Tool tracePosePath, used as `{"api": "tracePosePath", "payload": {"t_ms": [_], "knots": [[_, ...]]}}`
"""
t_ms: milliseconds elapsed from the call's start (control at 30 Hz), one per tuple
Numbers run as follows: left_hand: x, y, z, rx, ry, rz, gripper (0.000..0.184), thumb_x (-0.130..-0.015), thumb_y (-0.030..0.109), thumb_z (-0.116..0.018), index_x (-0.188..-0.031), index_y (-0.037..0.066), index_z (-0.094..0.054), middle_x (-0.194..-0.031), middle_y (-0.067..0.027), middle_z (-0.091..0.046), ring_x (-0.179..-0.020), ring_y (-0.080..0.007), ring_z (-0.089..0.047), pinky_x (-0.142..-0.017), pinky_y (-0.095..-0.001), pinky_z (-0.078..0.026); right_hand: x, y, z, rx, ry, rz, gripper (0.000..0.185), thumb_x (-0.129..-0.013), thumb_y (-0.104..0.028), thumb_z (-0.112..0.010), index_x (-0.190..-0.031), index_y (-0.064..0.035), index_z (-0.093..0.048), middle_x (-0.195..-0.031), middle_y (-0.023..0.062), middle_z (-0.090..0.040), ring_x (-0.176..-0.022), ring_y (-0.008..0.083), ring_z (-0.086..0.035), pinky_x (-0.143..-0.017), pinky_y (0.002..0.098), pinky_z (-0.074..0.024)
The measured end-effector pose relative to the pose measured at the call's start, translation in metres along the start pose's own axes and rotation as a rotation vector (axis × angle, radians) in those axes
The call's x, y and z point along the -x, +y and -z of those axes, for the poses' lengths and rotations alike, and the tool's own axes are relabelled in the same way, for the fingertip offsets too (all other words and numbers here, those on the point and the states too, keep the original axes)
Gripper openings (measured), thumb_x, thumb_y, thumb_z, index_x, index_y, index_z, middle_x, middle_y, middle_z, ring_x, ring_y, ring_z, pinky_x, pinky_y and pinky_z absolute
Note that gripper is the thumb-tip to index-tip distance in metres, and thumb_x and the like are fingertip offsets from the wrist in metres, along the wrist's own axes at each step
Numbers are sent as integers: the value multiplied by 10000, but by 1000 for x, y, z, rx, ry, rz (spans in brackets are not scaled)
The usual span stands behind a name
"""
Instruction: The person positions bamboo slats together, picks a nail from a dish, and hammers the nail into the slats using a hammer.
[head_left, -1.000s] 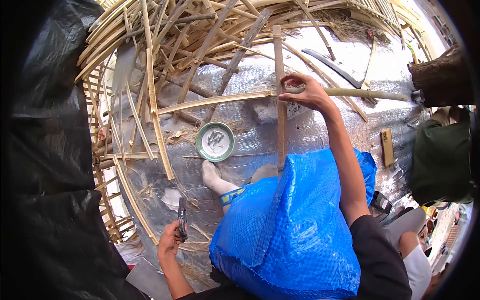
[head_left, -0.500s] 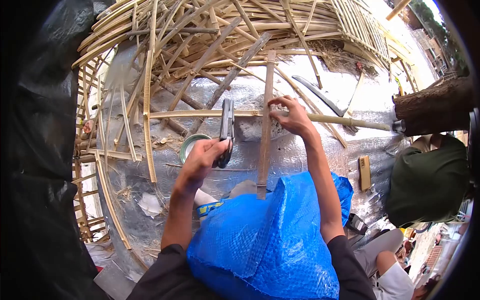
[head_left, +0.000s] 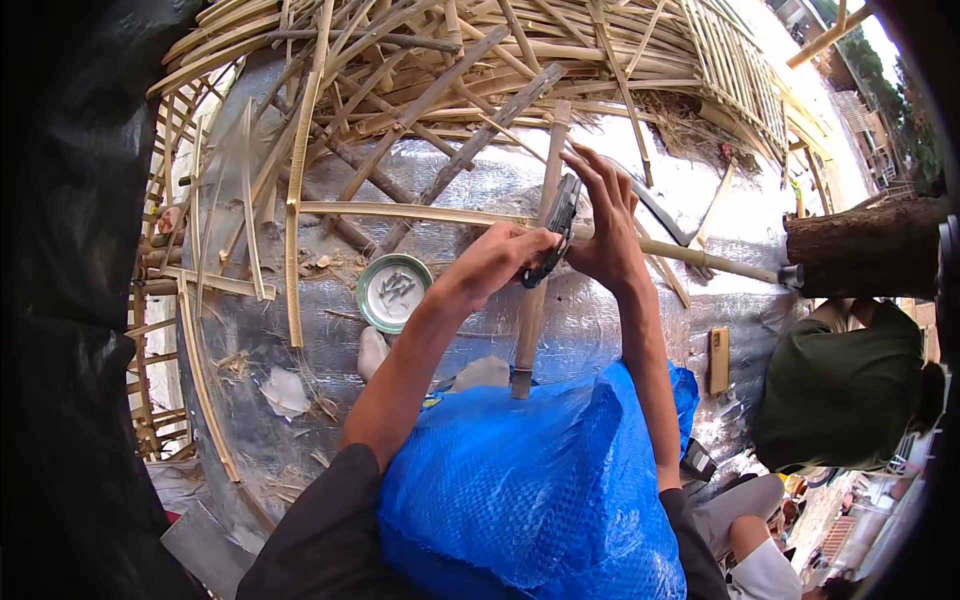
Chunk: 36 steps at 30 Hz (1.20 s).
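My left hand [head_left: 497, 262] is closed round a black and grey staple gun [head_left: 562, 228], held tilted above the crossing of two strips. My right hand [head_left: 612, 232] is open beside it, fingers stretched upward and the thumb close to the tool; I cannot tell whether they touch. Beneath the hands, a flat wooden strip [head_left: 530, 335] runs away from me, its near end at the blue woven sheet [head_left: 500, 460] over my lap. A bamboo strip [head_left: 400, 211] lies across it, in line with a rounder bamboo pole [head_left: 710, 259] on the right.
A green-rimmed bowl [head_left: 428, 268] with small grey metal pieces stands left of my arm. Behind lies a large pile of bamboo strips [head_left: 540, 50]. A long curved blade [head_left: 655, 210] rests on the silvery ground sheet. At right are a log [head_left: 860, 250] and another person [head_left: 840, 390].
My left hand has carried the staple gun right and upward, close to my right hand. My right hand has lifted off the strip and its fingers have straightened. The bowl now shows fully.
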<state>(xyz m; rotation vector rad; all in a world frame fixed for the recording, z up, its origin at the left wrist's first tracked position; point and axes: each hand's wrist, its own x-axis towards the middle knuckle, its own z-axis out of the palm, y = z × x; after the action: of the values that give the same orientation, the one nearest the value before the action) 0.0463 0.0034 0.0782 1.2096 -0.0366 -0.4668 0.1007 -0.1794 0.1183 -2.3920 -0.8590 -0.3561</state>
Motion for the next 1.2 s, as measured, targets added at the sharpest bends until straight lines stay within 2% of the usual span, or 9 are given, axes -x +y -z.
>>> {"api": "tracePosePath", "payload": {"t_ms": [33, 133, 233, 267, 367, 533, 867, 1133, 1200], "knots": [[1, 6, -6, -5, -27, -13, 324, -973, 404, -626, -912, 98, -714, -685, 92, -499, -598, -19, -424, -536, -221, -281, -1, 1, -1, 115, 13, 132, 692, -635, -251, -891, -1268, -142, -633, -1467, 67, -535, -1354, 307, -459, -1078, 470, -363], [2, 20, -14, -77, -68, -37, 326, -980, 388, -625, -908, 83, -715, -676, 93, -478, -599, -27, -410, -545, -229, -271, 0, 10, -8, -154, -21, 156, 317, -705, -205, -843, -837, -102, -574, -1101, 38, -702, -1108, 255, -624, -971, 393, -391], [2, 27, 1, -8, -108, 17, 294, -986, 306, -587, -898, 41, -680, -642, 91, -425, -579, -37, -357, -541, -238, -248, 6, 29, -11, -177, 34, 119, 260, -819, -176, -815, -837, -70, -578, -915, 83, -696, -849, 247, -657, -787, 353, -478], [-2, 17, 13, 171, -125, -40, 263, -977, 264, -566, -910, 28, -660, -630, 90, -394, -570, -43, -338, -540, -241, -245, 10, 34, -14, -175, 36, -73, 292, -876, -224, -823, -834, -54, -589, -782, 42, -667, -698, 154, -603, -638, 305, -466], [-10, -5, 38, 311, -171, -170, 185, -949, 144, -493, -987, 5, -608, -640, 87, -350, -575, -61, -323, -551, -244, -249, 19, 37, -15, -220, 76, -374, 187, -880, -182, -798, -937, -35, -696, -837, 118, -714, -735, 217, -685, -671, 341, -521], [-10, -19, 37, 264, 53, -126, 177, -1030, 95, -498, -1085, -8, -632, -727, 44, -467, -642, -83, -402, -612, -234, -351, 15, 32, -29, -169, 136, -341, 288, -873, -267, -819, -995, -16, -752, -620, 88, -645, -551, 152, -580, -545, 342, -469], [-32, -51, 47, 70, 183, -484, 198, -997, 23, -634, -1182, 31, -706, -1073, -90, -752, -790, -105, -634, -767, -248, -539, 27, 48, -59, -178, -80, -441, 429, -776, -337, -895, -1041, -31, -752, -670, 106, -661, -614, 196, -613, -617, 384, -497], [-45, -52, 45, 54, 319, -464, 183, -989, 61, -665, -1159, 38, -731, -1053, -82, -765, -836, -114, -672, -792, -246, -541, 21, 65, -62, -301, -164, -562, 423, -841, -308, -851, -1141, -26, -754, -738, -9, -635, -657, 82, -523, -599, 282, -442], [-49, -53, 45, 29, 302, -460, 193, -979, 75, -687, -1162, 45, -741, -1035, -80, -769, -854, -111, -679, -805, -243, -539, 19, 71, -57, -263, -207, -566, 378, -835, -320, -843, -1040, -16, -748, -706, 41, -646, -643, 121, -575, -608, 318, -470]]}}
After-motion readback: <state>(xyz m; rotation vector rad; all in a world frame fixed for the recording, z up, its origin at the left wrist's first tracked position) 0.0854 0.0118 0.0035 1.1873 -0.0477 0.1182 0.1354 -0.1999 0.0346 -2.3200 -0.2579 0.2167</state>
